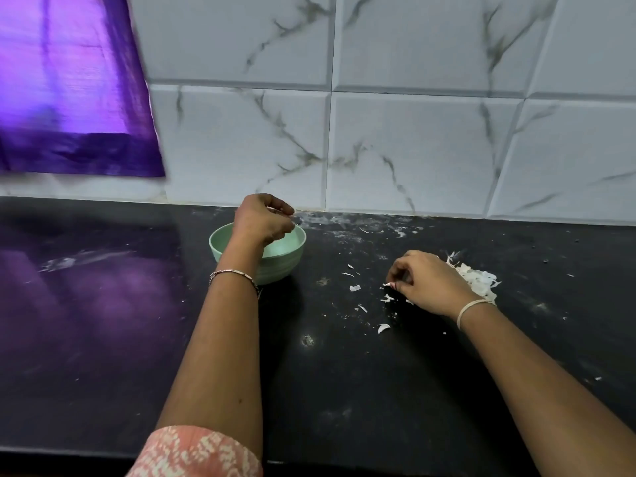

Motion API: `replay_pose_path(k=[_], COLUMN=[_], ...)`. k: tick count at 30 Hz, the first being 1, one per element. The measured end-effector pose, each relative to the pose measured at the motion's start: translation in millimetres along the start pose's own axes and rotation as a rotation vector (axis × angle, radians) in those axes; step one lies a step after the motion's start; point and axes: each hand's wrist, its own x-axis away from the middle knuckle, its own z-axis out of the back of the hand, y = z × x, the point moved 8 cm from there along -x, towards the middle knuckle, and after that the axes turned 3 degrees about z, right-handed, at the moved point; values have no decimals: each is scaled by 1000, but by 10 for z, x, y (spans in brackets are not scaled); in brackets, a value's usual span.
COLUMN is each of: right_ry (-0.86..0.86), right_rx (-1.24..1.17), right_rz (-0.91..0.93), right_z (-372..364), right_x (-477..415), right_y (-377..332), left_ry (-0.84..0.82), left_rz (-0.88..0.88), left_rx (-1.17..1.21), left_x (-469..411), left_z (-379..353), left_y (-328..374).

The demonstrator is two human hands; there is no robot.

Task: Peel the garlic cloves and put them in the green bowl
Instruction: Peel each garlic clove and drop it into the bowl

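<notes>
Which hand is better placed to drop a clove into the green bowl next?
Left. The left hand hangs curled directly over the green bowl. The right hand is off to the side on the counter, pinching at garlic skins.

No readable text, labels, brands, numbers or signs anywhere in view. Checked the green bowl (pixel 272 251), the tiled wall (pixel 413 132) behind it, the purple cloth (pixel 75 98) up and left of it, and the dark table (pixel 309 373) under it: all unmarked. Wall shows grey veining only, no lettering.
</notes>
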Motion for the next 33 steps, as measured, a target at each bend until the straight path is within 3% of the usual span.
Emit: replay_pose_path(k=[4, 9, 18, 21, 26, 33], right_ry=[47, 225, 367, 422, 319, 152], right_rx=[-58, -287, -760, -812, -1080, -1167], right_rz=[-3, -40, -203, -216, -297, -251], right_z=[43, 208, 333, 375, 289, 187], right_x=[8, 18, 65, 90, 102, 103], right_y=[21, 177, 428, 472, 439, 326], left_ry=[-98, -108, -449, -510, -505, -443], left_rz=[-77, -245, -345, -344, -420, -388], left_rx=[162, 206, -217, -273, -404, -274], left_x=[151, 387, 673, 673, 659, 590], left_z=[-170, -489, -1351, -1449, -1479, -1422], left_y=[197, 469, 319, 244, 223, 204])
